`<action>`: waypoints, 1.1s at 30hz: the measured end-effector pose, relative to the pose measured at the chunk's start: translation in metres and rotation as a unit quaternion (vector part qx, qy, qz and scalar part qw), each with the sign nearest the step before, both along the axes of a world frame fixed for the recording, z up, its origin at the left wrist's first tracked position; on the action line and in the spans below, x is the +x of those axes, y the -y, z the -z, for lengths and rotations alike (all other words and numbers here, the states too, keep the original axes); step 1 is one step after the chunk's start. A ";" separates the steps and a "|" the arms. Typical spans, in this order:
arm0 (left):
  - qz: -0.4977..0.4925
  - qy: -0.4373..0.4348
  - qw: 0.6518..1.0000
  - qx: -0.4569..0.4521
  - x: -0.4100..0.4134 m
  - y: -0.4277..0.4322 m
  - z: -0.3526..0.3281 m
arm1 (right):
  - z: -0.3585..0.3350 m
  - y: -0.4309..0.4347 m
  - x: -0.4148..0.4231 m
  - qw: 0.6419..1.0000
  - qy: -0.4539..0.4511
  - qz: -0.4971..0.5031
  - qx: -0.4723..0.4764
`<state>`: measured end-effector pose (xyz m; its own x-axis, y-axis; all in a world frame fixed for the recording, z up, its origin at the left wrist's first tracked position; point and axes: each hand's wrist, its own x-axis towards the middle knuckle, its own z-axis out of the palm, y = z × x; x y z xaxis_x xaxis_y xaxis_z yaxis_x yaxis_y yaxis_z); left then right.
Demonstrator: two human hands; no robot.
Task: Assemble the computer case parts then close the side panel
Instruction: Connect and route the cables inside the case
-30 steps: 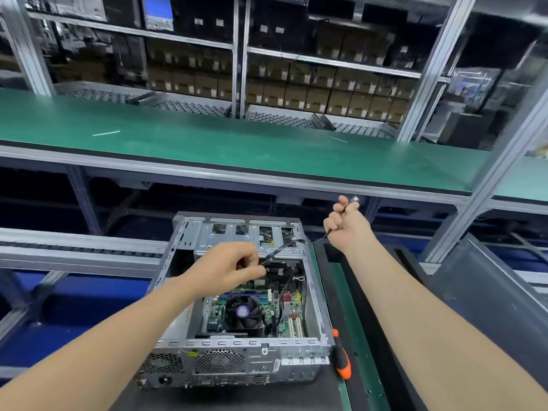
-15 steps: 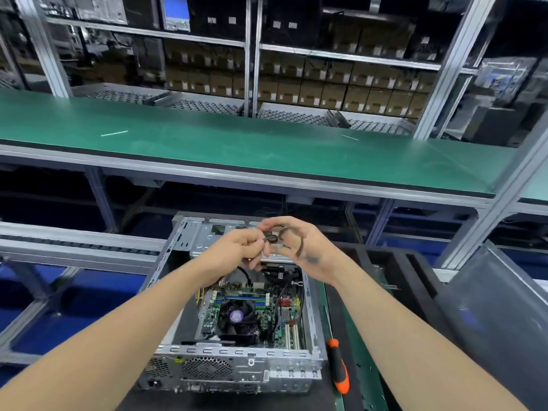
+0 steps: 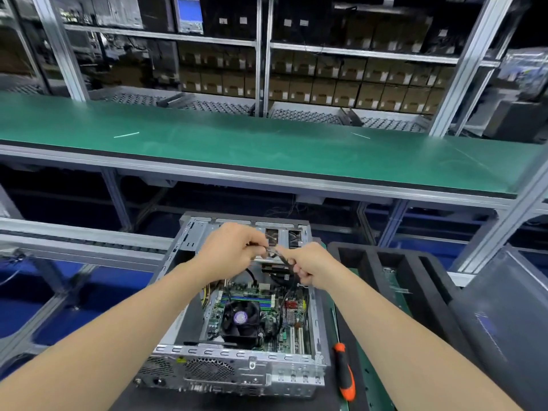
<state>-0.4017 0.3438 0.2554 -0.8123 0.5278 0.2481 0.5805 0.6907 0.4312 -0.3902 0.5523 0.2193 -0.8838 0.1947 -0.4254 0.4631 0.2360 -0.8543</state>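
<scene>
Black cable [image 3: 280, 256] is being pinched by the left hand [image 3: 234, 247] and the right hand [image 3: 311, 265] over the computer case [image 3: 237, 355], apparently being readied for carefully aligned plugging into the motherboard [image 3: 267, 318].

We have one wide-angle view, worn on the head, looking forward and down: the open computer case [image 3: 234, 373] sits close below us, the green tabletop [image 3: 267, 149] and shelves [image 3: 358, 52] farther ahead.
</scene>
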 end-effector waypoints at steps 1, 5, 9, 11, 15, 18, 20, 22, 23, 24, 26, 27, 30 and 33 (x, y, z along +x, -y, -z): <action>-0.014 -0.053 0.998 -0.033 -0.001 0.003 -0.001 | 0.001 -0.004 0.000 1.000 0.009 0.017 -0.019; -0.041 -0.112 0.993 -0.018 -0.009 0.013 0.006 | -0.004 -0.013 -0.004 0.992 -0.030 0.064 -0.106; -0.095 -0.059 0.992 0.061 -0.015 0.019 0.018 | -0.008 -0.019 -0.008 0.979 -0.078 0.096 -0.162; -0.118 -0.025 0.989 0.083 -0.015 0.023 0.025 | -0.006 -0.022 -0.010 0.966 -0.123 0.138 -0.180; -0.110 0.047 0.991 0.062 -0.016 0.032 0.036 | -0.007 -0.021 -0.012 0.938 -0.201 0.211 -0.189; -0.086 0.057 0.991 0.080 -0.016 0.037 0.041 | -0.007 -0.019 -0.011 0.934 -0.246 0.226 -0.123; -0.047 0.089 0.987 0.122 -0.015 0.040 0.041 | -0.005 -0.020 -0.011 0.933 -0.262 0.236 -0.065; 0.012 0.179 0.963 0.202 -0.010 0.042 0.040 | -0.003 -0.022 -0.010 0.927 -0.265 0.258 -0.069; 0.039 0.231 0.943 0.238 -0.008 0.044 0.039 | -0.003 -0.023 -0.010 0.923 -0.262 0.267 -0.092; 0.066 0.276 0.925 0.254 -0.005 0.045 0.037 | -0.003 -0.024 -0.009 0.919 -0.258 0.274 -0.119; 0.116 0.344 0.903 0.230 -0.001 0.045 0.035 | -0.006 -0.023 -0.009 0.901 -0.253 0.296 -0.191; 0.133 0.368 0.897 0.204 0.000 0.045 0.033 | -0.007 -0.022 -0.010 0.882 -0.258 0.309 -0.245; 0.165 0.413 0.887 0.123 0.000 0.042 0.029 | -0.016 -0.018 -0.013 0.818 -0.283 0.342 -0.366; 0.162 0.433 0.883 0.077 -0.002 0.041 0.032 | -0.018 -0.019 -0.022 0.810 -0.253 0.370 -0.378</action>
